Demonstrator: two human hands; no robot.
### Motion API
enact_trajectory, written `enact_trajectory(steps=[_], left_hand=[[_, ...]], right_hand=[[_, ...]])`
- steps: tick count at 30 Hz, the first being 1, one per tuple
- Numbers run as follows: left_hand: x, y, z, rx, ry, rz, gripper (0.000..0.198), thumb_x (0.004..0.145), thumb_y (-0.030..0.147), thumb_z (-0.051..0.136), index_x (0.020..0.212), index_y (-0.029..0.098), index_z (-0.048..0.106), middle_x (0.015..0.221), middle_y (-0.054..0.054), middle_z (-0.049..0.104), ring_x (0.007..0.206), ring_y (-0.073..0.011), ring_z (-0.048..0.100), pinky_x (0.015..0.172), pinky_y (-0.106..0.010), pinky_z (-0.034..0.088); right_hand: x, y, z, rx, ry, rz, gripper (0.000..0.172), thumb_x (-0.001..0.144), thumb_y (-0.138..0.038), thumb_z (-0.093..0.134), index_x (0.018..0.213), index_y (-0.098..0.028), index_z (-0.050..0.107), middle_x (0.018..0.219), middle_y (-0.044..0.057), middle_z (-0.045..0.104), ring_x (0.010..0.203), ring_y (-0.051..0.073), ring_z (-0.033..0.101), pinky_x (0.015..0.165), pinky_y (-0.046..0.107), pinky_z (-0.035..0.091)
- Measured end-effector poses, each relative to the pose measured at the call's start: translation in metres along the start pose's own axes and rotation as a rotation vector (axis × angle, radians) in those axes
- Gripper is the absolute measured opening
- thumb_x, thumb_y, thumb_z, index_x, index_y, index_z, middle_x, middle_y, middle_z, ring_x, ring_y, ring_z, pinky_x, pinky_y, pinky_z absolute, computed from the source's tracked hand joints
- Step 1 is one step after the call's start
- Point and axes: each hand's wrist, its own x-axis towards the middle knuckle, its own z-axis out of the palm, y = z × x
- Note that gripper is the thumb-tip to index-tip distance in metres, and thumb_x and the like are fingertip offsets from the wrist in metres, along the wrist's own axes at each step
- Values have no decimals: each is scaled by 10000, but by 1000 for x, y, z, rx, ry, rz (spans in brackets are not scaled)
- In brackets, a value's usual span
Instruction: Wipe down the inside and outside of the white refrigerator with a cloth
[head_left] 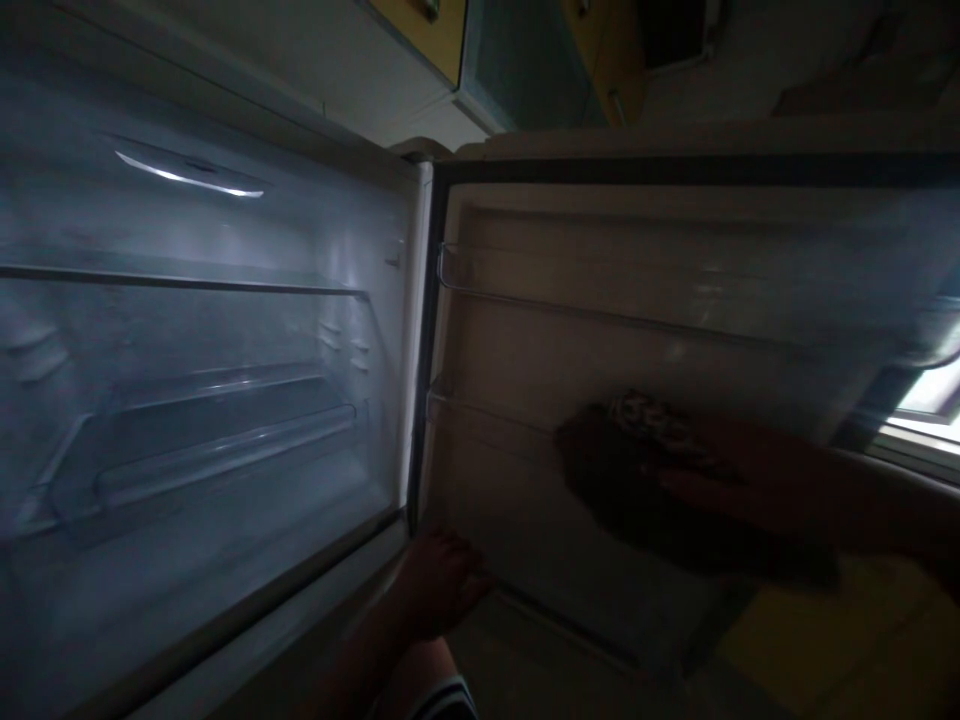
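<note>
A refrigerator door (600, 360) stands open on the right, its inner side in deep shadow. In front of its lower door shelf (495, 425), my right hand (697, 485) grips a dark cloth (611, 465) with a patterned light-and-dark part. Hand and cloth are blurred, and the single fingers are hard to make out. My left hand (448, 572) is low at the centre, near the hinge-side bottom corner of the door. Its fingers look loosely bent with nothing visible in them, though the dark hides much.
Left of the door is the lit fridge compartment (225, 330) with a glass shelf (187, 275), a clear drawer (225, 460) and a lamp (187, 178). Yellow cabinets (427, 30) stand behind. My knee shows below, and a bright window (930, 395) at right.
</note>
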Motion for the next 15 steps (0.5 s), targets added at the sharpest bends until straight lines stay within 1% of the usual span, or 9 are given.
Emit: enact_trajectory(steps=[1,2,4,5,8,10,12,13,15], left_hand=[[0,1,0,3,-31,-11,572,1066,724,526,1087,236,824,1108,-123,832,1118,-329,780,1019,-495,557],[1,2,-1,5,-64,-21,625,1021,792,552,1087,236,831,1114,-131,836,1124,-347,783,1004,-498,564],[3,4,-4,7,-115,-46,706,911,882,639,1112,236,841,1139,-143,842,1142,-385,786,999,-508,570],[3,5,-5,9,-127,-62,721,877,893,674,1116,235,844,1146,-146,844,1146,-398,787,1006,-515,570],[4,6,-4,5,-113,-105,716,862,882,705,1135,235,848,1173,-153,845,1165,-415,783,1024,-533,569],[4,5,-1,8,-106,-120,712,873,882,689,1122,235,855,1172,-162,845,1170,-419,782,1018,-538,573],[5,6,0,16,-117,-135,731,872,892,678,1108,224,858,1163,-175,846,1161,-422,785,1014,-541,577],[5,6,-1,22,-125,-143,750,870,902,670,1108,217,858,1160,-182,845,1157,-425,787,1018,-545,577],[6,7,-3,33,-139,-157,787,864,917,660,1130,203,855,1169,-193,842,1164,-434,786,1031,-554,576]], right_hand=[[17,-11,-2,11,-84,-14,635,870,-782,797,1338,-353,780,1147,90,859,878,343,841,700,478,721],[34,-25,-1,2,-117,-25,742,793,-792,868,1354,-317,770,1207,111,845,944,363,840,764,490,730],[66,-56,9,-38,-92,-66,922,723,-784,929,1441,-245,719,1361,160,785,1128,403,806,944,539,708],[82,-73,17,-55,-73,-88,951,735,-769,931,1473,-217,695,1403,178,759,1190,409,782,1010,555,682],[127,-116,39,-70,-120,-121,930,794,-726,920,1476,-140,685,1419,222,733,1246,410,746,1085,561,631],[153,-134,49,-43,-170,-116,901,831,-688,918,1470,-98,684,1454,247,711,1306,412,716,1135,554,596],[169,-142,52,10,-172,-113,846,865,-644,913,1467,-94,686,1491,245,694,1359,398,690,1184,541,563],[171,-142,52,43,-163,-116,812,882,-622,906,1471,-108,687,1507,233,690,1379,387,682,1201,538,551],[162,-132,45,107,-147,-120,740,910,-593,887,1465,-142,699,1513,201,700,1386,372,685,1211,540,547]])
